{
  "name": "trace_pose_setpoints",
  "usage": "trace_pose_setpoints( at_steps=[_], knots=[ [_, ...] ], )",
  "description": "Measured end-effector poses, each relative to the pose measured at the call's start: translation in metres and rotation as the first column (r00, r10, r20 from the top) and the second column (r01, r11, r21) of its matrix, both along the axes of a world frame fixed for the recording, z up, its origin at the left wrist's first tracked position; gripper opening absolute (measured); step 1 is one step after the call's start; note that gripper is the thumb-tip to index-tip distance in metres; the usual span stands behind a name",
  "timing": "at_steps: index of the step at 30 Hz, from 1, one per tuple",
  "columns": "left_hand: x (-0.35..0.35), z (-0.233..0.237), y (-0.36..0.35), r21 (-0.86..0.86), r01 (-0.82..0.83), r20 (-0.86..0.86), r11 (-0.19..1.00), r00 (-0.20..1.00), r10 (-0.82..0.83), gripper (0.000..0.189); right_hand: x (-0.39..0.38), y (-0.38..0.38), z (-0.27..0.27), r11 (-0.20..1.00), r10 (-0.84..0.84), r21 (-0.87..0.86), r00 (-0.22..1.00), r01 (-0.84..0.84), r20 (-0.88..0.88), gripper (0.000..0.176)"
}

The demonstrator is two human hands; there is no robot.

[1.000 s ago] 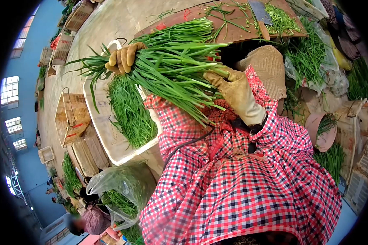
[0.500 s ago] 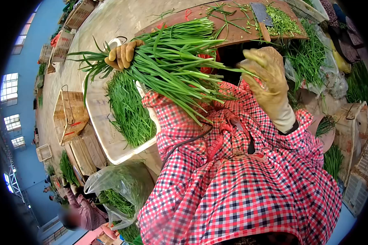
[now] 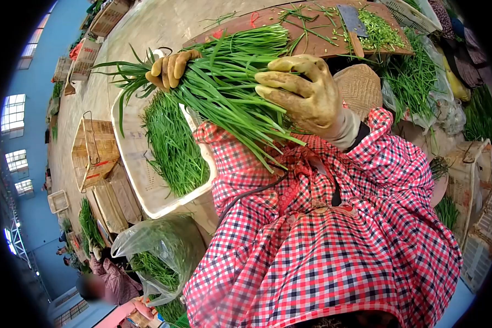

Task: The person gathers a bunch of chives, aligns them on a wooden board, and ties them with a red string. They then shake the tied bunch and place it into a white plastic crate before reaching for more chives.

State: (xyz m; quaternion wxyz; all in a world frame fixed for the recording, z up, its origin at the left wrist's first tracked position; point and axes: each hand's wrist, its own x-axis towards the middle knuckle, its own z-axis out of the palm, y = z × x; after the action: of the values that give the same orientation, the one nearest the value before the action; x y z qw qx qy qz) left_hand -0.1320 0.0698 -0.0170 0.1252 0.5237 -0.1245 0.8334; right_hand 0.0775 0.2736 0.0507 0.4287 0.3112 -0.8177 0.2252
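A large bunch of long green chives (image 3: 224,82) spreads across the space in front of my checked jacket. My left hand (image 3: 172,68), in a yellowed rubber glove, is wrapped around the leafy end, with leaf tips sticking out past it to the left. My right hand (image 3: 306,93), gloved the same way, bends its fingers over the stalks at the other end. The thumb and the stalks beneath those fingers are mostly hidden. Below my left hand stands a white plastic crate (image 3: 127,158) with more chives (image 3: 175,147) inside.
A brown board (image 3: 322,46) ahead bears a cleaver (image 3: 351,21), loose stalks and chopped bits (image 3: 380,30). Chives in clear plastic bags (image 3: 164,246) stand lower left and at right. Woven stool seat (image 3: 361,87) beyond my right hand; baskets (image 3: 95,153) at left. Another person (image 3: 112,279) is lower left.
My right hand has moved left from beside the stalk ends onto the stalks, its fingers now over them. The bunch and my left hand have shifted slightly right.
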Motion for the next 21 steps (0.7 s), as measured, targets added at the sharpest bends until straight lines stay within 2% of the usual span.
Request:
trace_pose_setpoints(
  at_steps=[2, 4, 6, 8, 10, 11, 12, 13, 14, 15, 16, 17, 20, 21],
  knots=[
    [0.001, 0.000, -0.001, 0.011, 0.000, 0.012, 1.000, 1.000, 0.000, 0.041, 0.004, 0.005, -0.001, 0.996, 0.076, -0.039, 0.995, -0.074, 0.058, 0.031],
    [0.001, 0.002, -0.006, -0.024, -0.028, 0.002, 0.999, 1.000, 0.029, 0.039, 0.016, 0.012, 0.003, 0.999, 0.053, -0.006, 0.989, -0.052, 0.137, 0.030],
    [0.009, 0.003, 0.001, 0.114, -0.011, 0.080, 0.993, 0.997, 0.002, 0.039, 0.029, 0.025, 0.006, 0.999, -0.007, 0.045, 0.984, -0.001, 0.177, 0.030],
    [-0.010, -0.013, -0.025, -0.045, -0.084, -0.016, 0.995, 0.996, 0.083, 0.039, 0.045, 0.048, 0.001, 0.993, -0.063, 0.117, 0.952, 0.029, 0.300, 0.028],
    [-0.014, -0.016, -0.030, -0.042, -0.054, -0.030, 0.998, 0.998, 0.053, 0.039, 0.060, 0.073, -0.012, 0.969, -0.176, 0.235, 0.892, 0.081, 0.417, 0.025],
    [-0.013, -0.015, -0.030, -0.031, -0.038, -0.031, 0.999, 0.999, 0.037, 0.039, 0.060, 0.084, -0.018, 0.927, -0.306, 0.365, 0.733, 0.084, 0.607, 0.025],
    [-0.007, -0.011, -0.026, -0.002, -0.016, -0.014, 1.000, 1.000, 0.016, 0.039, 0.057, 0.094, -0.021, 0.873, -0.437, 0.485, 0.519, 0.050, 0.734, 0.027],
    [-0.001, -0.006, -0.021, 0.028, 0.004, 0.001, 1.000, 1.000, -0.004, 0.039, 0.056, 0.098, -0.024, 0.813, -0.558, 0.583, 0.267, -0.017, 0.786, 0.030],
    [0.001, -0.002, -0.016, 0.042, 0.015, -0.009, 0.999, 1.000, -0.015, 0.039, 0.058, 0.096, -0.027, 0.918, -0.395, 0.380, 0.357, 0.114, 0.847, 0.036],
    [0.003, -0.002, -0.011, 0.051, 0.019, -0.012, 0.999, 1.000, -0.019, 0.039, 0.058, 0.086, -0.024, 0.966, -0.230, 0.144, 0.462, 0.214, 0.856, 0.042],
    [0.005, -0.003, -0.010, 0.051, 0.024, -0.015, 0.998, 1.000, -0.023, 0.039, 0.058, 0.076, -0.022, 0.954, -0.075, -0.110, 0.574, 0.280, 0.815, 0.047],
    [0.005, -0.004, -0.008, 0.054, 0.021, -0.020, 0.998, 1.000, -0.020, 0.039, 0.046, 0.071, -0.027, 0.939, 0.089, -0.260, 0.575, 0.223, 0.813, 0.055],
    [0.004, -0.005, -0.005, 0.047, 0.021, -0.037, 0.999, 0.999, -0.019, 0.038, 0.020, 0.048, -0.032, 0.889, 0.213, -0.404, 0.586, 0.216, 0.782, 0.055],
    [0.005, -0.006, -0.004, 0.044, 0.025, -0.043, 0.999, 0.999, -0.023, 0.038, 0.016, 0.040, -0.030, 0.837, 0.310, -0.512, 0.604, 0.193, 0.734, 0.053]
  ],
)
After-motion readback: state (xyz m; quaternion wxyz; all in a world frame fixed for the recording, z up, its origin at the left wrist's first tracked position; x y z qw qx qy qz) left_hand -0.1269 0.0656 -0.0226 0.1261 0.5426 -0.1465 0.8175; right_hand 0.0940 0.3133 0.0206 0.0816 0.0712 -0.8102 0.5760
